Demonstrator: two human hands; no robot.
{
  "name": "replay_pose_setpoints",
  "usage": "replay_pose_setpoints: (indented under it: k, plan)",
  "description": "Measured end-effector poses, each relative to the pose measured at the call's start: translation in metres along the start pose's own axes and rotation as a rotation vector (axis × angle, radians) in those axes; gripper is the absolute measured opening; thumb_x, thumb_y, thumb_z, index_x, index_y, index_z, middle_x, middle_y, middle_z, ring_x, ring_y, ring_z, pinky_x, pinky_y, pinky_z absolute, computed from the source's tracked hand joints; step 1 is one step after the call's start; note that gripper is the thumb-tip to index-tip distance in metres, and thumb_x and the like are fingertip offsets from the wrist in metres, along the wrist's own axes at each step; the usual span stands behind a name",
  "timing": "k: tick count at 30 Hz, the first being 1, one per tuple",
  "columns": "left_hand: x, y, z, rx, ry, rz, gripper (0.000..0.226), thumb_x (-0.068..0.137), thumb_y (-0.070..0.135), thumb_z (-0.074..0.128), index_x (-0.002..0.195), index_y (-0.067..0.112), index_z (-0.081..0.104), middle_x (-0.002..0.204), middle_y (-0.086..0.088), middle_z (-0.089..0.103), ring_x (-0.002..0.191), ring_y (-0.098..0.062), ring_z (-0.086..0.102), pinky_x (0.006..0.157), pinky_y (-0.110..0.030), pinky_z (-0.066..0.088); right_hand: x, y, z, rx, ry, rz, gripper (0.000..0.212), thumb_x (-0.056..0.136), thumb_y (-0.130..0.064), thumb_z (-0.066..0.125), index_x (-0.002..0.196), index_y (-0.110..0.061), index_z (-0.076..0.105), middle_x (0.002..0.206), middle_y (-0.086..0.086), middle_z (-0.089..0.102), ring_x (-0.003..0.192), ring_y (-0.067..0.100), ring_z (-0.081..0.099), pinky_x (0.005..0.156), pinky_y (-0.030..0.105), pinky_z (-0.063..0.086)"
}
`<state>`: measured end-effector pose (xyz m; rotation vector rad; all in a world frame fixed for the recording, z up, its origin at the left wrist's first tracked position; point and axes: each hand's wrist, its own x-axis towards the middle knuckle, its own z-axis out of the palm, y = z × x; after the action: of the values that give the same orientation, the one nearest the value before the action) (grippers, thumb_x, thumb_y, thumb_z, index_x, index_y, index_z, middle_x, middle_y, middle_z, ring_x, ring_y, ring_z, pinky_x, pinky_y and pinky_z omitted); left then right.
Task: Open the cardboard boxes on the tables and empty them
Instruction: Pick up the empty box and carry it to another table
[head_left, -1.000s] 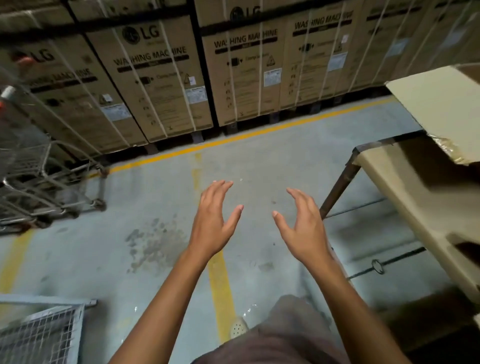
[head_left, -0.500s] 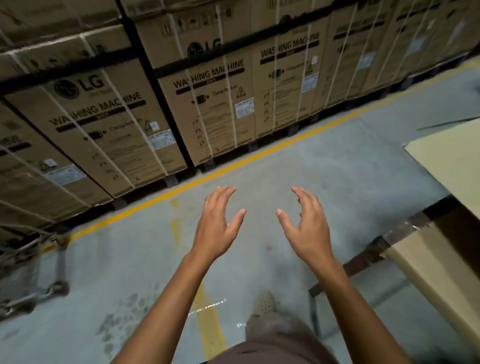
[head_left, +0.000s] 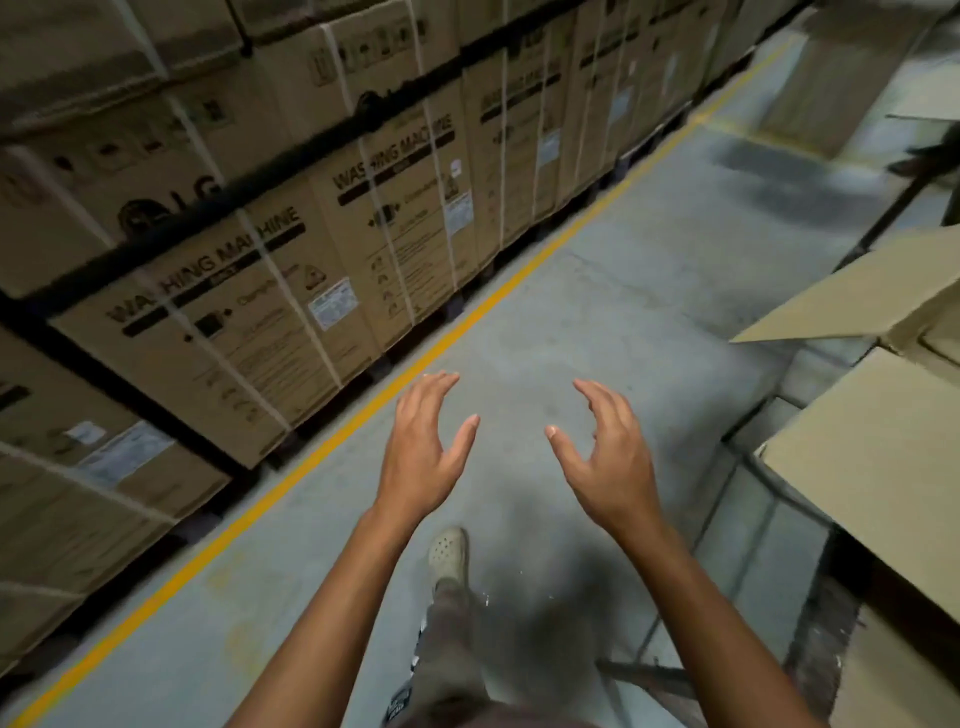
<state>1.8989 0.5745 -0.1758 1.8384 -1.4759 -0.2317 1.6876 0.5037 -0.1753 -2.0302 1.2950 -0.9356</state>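
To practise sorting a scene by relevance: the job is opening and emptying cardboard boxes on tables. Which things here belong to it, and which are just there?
Belong to the job:
cardboard box with a raised flap, far right
left hand and right hand, both empty, held over the floor

Just there:
washing machine cartons stacked on the left
yellow floor line
shoe

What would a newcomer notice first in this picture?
The left hand and the right hand, both empty, are held out mid-frame over the concrete floor. Along the left stands a wall of washing machine cartons behind a yellow line; cardboard boxes sit at the right edge.
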Motion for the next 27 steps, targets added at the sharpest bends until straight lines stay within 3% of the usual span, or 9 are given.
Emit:
replay_pose_setpoints:
  k: [6,11,17,27]
  plan:
    - [0.169,-0.022,0.06,-0.096,-0.121,0.177,0.051,0.094,0.039,0.058,0.137,0.012,0.053,0.14,-0.005,0.053,0.134,-0.023,0.045,0.112,-0.038,0.036,0.121,0.032,0.022,-0.118,0.139,0.1,0.062,0.087,-0.044,0.059,0.139,-0.01,0.053,0.138,0.01,0.054,0.13,0.027,0.05,0.11,0.038,0.04]
    - [0.295,-0.013,0.092,-0.163,-0.234,0.35,0.049,0.093,0.035,0.061,0.135,0.009,0.055,0.136,-0.007,0.056,0.13,-0.025,0.049,0.11,-0.012,0.022,0.205,0.037,0.017,-0.144,0.295,0.232,0.066,0.087,-0.051,0.054,0.141,-0.014,0.051,0.142,0.007,0.052,0.134,0.024,0.048,0.112,0.039,0.04]
    - [0.412,0.02,0.144,-0.25,-0.356,0.528,0.053,0.095,0.043,0.054,0.137,0.011,0.053,0.139,-0.006,0.055,0.133,-0.026,0.048,0.112,-0.036,0.036,0.273,0.051,-0.014,-0.173,0.497,0.361,0.061,0.088,-0.038,0.062,0.142,-0.014,0.051,0.144,0.007,0.049,0.134,0.023,0.047,0.109,0.046,0.043]
    - [0.541,0.134,0.278,-0.33,-0.489,0.777,0.048,0.095,0.034,0.06,0.138,0.012,0.052,0.138,-0.007,0.055,0.132,-0.025,0.047,0.11,-0.031,0.034,0.374,0.141,-0.106,-0.239,0.775,0.476,0.065,0.085,-0.047,0.057,0.142,-0.016,0.051,0.142,0.006,0.051,0.13,0.025,0.051,0.102,0.053,0.047]
